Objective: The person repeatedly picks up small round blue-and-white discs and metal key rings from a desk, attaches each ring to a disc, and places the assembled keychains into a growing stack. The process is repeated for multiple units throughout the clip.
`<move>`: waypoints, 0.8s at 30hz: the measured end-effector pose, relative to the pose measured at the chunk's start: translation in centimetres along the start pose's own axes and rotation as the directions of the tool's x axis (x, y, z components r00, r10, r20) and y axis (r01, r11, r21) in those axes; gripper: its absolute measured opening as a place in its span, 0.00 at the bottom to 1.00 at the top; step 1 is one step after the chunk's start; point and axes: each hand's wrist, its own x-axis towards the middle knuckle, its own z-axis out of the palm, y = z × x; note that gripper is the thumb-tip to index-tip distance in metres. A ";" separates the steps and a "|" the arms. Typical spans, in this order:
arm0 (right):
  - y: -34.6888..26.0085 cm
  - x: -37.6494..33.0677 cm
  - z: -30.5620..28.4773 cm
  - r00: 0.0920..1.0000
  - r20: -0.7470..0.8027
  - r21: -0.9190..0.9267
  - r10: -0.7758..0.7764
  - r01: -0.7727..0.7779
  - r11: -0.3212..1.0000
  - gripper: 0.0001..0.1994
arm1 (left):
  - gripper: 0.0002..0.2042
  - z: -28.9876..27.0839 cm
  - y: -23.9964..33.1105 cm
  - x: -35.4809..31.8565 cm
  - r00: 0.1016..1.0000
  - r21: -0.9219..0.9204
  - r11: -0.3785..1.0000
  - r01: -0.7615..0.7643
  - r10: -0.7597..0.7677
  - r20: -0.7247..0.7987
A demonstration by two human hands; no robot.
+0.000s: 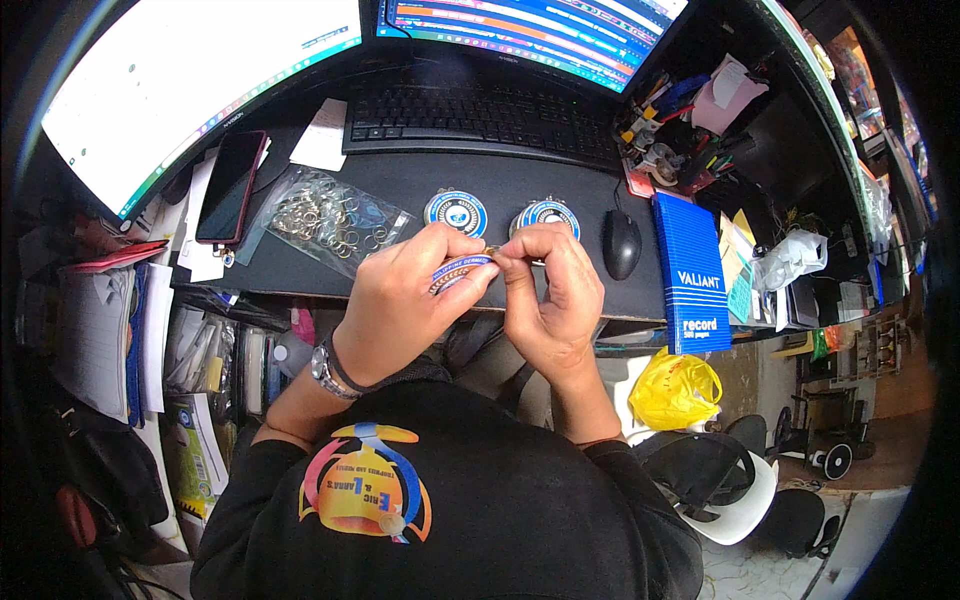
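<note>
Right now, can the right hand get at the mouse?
Probably yes: the mouse lies just right of the right hand, with nothing seen between them. That hand, though, seems to pinch the disc in the left hand, so it would have to let go first.

Cluttered office: desk (pixel 430 172) with 2 monitors (pixel 200 80), keyboard (pixel 480 120), mouse (pixel 622 245), papers (pixel 90 335).

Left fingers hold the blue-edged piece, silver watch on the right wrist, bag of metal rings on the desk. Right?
Wrong wrist: the head view shows the silver watch on the left wrist. The rest stands.
</note>
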 end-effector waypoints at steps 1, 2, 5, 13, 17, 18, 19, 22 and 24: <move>0.1 0.1 0.0 0.999 0.005 0.013 -0.034 0.034 0.999 0.09 | 0.10 0.0 0.0 0.0 1.000 0.003 1.000 0.017 -0.017 -0.002; 0.3 0.1 -0.1 0.998 0.010 0.026 -0.065 0.065 0.998 0.09 | 0.11 0.0 0.0 -0.1 1.000 0.004 1.000 0.011 -0.011 0.002; 0.7 0.3 -0.8 0.992 0.071 0.071 -0.106 0.101 0.992 0.09 | 0.11 -0.2 0.0 0.0 1.000 0.000 1.000 0.008 -0.007 0.025; 1.6 0.1 -1.9 0.964 0.237 0.318 0.119 -0.192 0.929 0.10 | 0.12 -0.4 0.0 -0.2 0.994 0.033 0.999 -0.007 0.003 0.107; 2.0 0.4 -2.2 0.930 0.318 0.307 0.185 -0.285 0.908 0.07 | 0.12 -0.2 -0.4 0.1 0.989 0.048 0.994 -0.100 0.094 0.116; 2.2 0.5 -2.2 0.925 0.340 0.303 0.172 -0.280 0.911 0.07 | 0.12 -0.2 -0.5 0.2 0.988 0.036 0.993 -0.108 0.103 0.111; 2.4 0.7 -2.1 0.938 0.330 0.297 0.106 -0.210 0.932 0.07 | 0.12 -0.3 -0.6 0.3 0.988 0.021 0.993 -0.116 0.113 0.104; 2.9 0.9 -1.8 0.950 0.312 0.274 -0.026 -0.064 0.960 0.08 | 0.12 -0.4 -0.6 0.4 0.991 -0.018 0.997 -0.074 0.075 0.114; 3.0 0.7 -1.8 0.948 0.317 0.264 -0.033 -0.055 0.963 0.09 | 0.12 -0.4 -0.6 0.4 0.989 -0.002 0.997 -0.081 0.081 0.124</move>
